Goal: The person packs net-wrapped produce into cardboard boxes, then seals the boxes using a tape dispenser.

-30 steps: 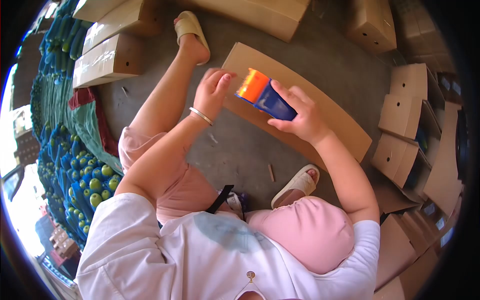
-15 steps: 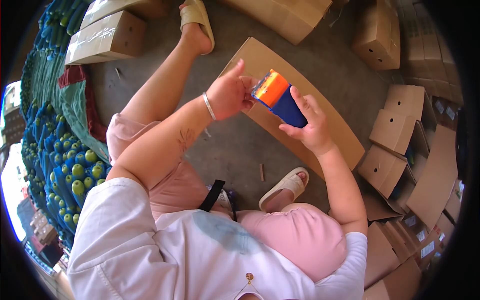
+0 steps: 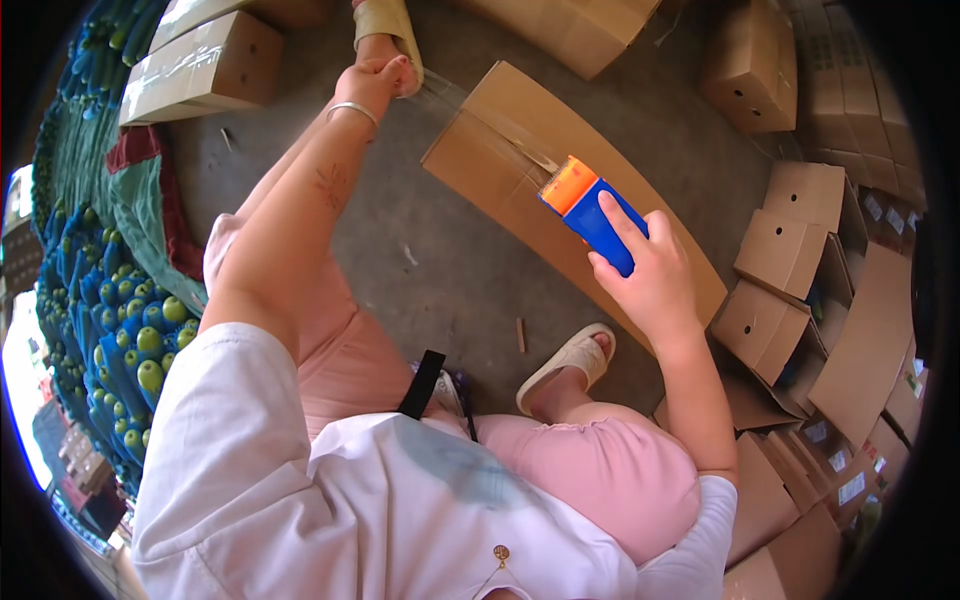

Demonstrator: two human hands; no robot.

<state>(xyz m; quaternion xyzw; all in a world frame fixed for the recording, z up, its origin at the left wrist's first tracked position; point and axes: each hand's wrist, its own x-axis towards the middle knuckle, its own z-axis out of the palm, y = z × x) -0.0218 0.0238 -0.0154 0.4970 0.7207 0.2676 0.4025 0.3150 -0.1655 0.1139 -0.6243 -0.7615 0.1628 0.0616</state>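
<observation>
My right hand (image 3: 650, 265) grips a blue and orange packing tape dispenser (image 3: 605, 225), index finger stretched along its side. The dispenser is over a long cardboard box (image 3: 620, 170) on the floor. A clear strip of tape (image 3: 500, 125) runs from its orange head across the box towards my left hand (image 3: 378, 82). My left hand is beyond the box's left end, near my sandalled foot, with fingers closed on the tape's free end. The tape is faint close to those fingers.
More cartons (image 3: 205, 70) stand at the upper left, with another carton (image 3: 560, 25) at the top. Open boxes (image 3: 785, 250) crowd the right side. Green fruit in blue netting (image 3: 150, 340) is piled at the left, beside a green and red cloth (image 3: 150, 200).
My left hand has moved from beside the dispenser up and left, drawing out a strip of clear tape. The dispenser has shifted slightly right and down in my right hand.
</observation>
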